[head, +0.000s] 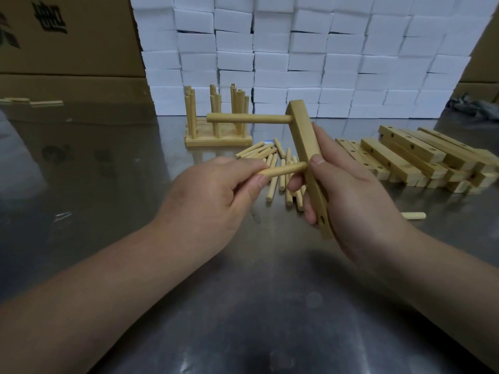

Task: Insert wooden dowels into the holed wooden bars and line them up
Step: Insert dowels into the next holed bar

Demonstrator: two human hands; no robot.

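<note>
Now my right grip (351, 190) curls round the holed bar (305, 136), lifted off the desk (243, 292) with holes facing left, so my left grip (205, 193), pinching a dowel (283, 168) at the bar's middle, can press it in squarely beneath the seated dowel (248, 118)

On the bench (108, 184), loose dowels (282, 183) lie before the doweled bars (218, 141). The holed bars (399, 157) are piled to their right, and white boxes (324, 63) are stacked behind.
</note>
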